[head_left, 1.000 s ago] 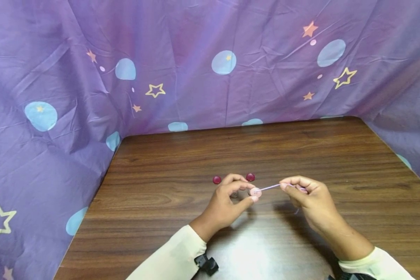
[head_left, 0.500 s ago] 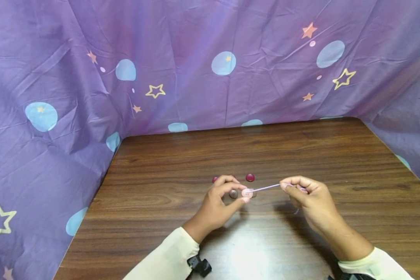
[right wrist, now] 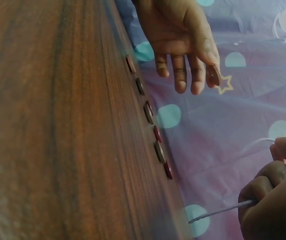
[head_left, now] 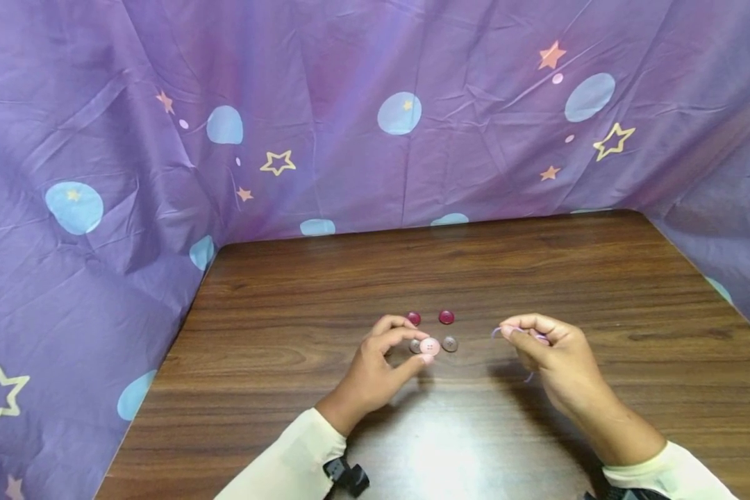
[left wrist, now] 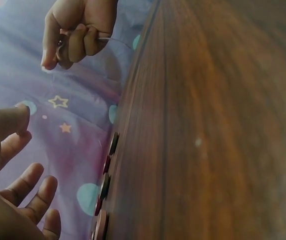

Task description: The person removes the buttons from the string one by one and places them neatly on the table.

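My left hand (head_left: 371,368) pinches a pale pink button (head_left: 429,346) by its edges between thumb and forefinger, just above the table. Its face with small holes turns to the head camera. The other left fingers spread loosely, as the right wrist view of that hand (right wrist: 180,42) also shows. To the right, my right hand (head_left: 556,354) pinches a thin purple string (head_left: 496,332) between thumb and forefinger, the rest of its fingers curled in. A short end sticks out past the fingertips, apart from the button. Another end of the string (right wrist: 223,211) hangs below that hand in the right wrist view.
On the brown wooden table (head_left: 325,278) lie several buttons behind the left fingers: a dark red one (head_left: 446,317), a second dark red one (head_left: 414,318) and a grey-brown one (head_left: 450,344). Others are partly hidden by the hand. A purple patterned cloth (head_left: 350,160) surrounds the table.
My left hand has moved left with the pink button. The string, earlier stretched taut from the button to my right hand, has come off it. My right hand has stayed in place.
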`<state>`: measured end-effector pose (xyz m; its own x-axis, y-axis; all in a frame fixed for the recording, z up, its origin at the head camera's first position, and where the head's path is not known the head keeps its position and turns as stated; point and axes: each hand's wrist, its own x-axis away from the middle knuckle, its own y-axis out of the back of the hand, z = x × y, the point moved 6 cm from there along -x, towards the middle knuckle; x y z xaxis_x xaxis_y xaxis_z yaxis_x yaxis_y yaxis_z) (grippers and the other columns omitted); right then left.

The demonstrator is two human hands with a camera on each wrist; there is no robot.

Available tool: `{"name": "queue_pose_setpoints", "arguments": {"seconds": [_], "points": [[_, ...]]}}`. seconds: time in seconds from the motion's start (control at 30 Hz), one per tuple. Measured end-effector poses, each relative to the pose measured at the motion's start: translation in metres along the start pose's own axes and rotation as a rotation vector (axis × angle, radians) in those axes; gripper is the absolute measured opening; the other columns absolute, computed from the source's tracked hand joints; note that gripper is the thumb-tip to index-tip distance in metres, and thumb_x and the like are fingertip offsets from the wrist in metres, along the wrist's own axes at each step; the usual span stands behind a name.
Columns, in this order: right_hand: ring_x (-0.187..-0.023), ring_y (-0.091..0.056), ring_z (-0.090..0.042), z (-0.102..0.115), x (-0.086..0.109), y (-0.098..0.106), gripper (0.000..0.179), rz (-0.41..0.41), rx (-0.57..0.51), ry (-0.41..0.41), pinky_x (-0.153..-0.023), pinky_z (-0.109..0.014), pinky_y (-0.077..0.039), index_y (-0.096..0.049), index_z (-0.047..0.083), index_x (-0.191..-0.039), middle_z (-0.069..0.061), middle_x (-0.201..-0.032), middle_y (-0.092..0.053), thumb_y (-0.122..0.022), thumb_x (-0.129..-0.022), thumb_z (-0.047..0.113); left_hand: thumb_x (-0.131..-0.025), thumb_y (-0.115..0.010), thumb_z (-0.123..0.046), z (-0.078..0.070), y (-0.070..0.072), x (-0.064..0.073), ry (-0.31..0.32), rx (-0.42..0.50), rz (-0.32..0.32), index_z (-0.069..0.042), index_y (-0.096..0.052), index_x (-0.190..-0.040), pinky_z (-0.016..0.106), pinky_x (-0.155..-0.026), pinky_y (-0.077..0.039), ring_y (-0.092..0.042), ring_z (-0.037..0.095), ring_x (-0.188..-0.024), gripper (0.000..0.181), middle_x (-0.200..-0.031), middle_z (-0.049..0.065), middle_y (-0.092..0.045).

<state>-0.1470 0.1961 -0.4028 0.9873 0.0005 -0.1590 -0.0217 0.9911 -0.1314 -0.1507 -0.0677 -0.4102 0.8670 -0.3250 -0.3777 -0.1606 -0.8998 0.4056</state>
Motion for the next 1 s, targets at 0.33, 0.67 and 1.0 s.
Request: {"name": "queue_pose_setpoints", "arguments": {"seconds": [0.33,0.67,1.0], "points": [[-0.055,-0.027,-0.017,0.0,0.0,0.0,0.029,0.002,-0.016,-0.004,-0.053,-0.042,-0.016,-0.081,0.015,-0.093,0.014,-0.064,-0.047,-0.066,-0.102,-0.008,-0.092,-0.087,-0.011,0.008,0.008,0.004,0.045,0.038,0.011,-0.007,-0.081,-0.119,0.038,-0.095,-0.058,-0.066,0.029,-0.114,0.028,-0.128,0.012,-0.069],[-0.057,-0.026,-0.02,0.0,-0.001,-0.001,0.029,0.021,-0.025,-0.006,-0.053,-0.042,-0.016,-0.08,0.014,-0.093,0.014,-0.065,-0.048,-0.066,-0.102,-0.009,-0.091,-0.087,-0.008,0.016,0.014,0.012,0.024,0.01,0.022,-0.006,-0.081,-0.114,0.039,-0.103,-0.059,-0.065,0.02,-0.116,0.024,-0.126,0.013,-0.071],[-0.058,-0.024,-0.022,-0.001,0.0,0.001,0.03,0.015,-0.027,-0.026,-0.052,-0.041,-0.016,-0.079,0.016,-0.091,0.015,-0.065,-0.046,-0.065,-0.102,-0.008,-0.091,-0.088,-0.015,0.015,0.012,0.015,0.011,-0.067,0.061,-0.01,-0.082,-0.111,0.035,-0.105,-0.057,-0.067,0.019,-0.114,0.021,-0.123,0.007,-0.07]]}}
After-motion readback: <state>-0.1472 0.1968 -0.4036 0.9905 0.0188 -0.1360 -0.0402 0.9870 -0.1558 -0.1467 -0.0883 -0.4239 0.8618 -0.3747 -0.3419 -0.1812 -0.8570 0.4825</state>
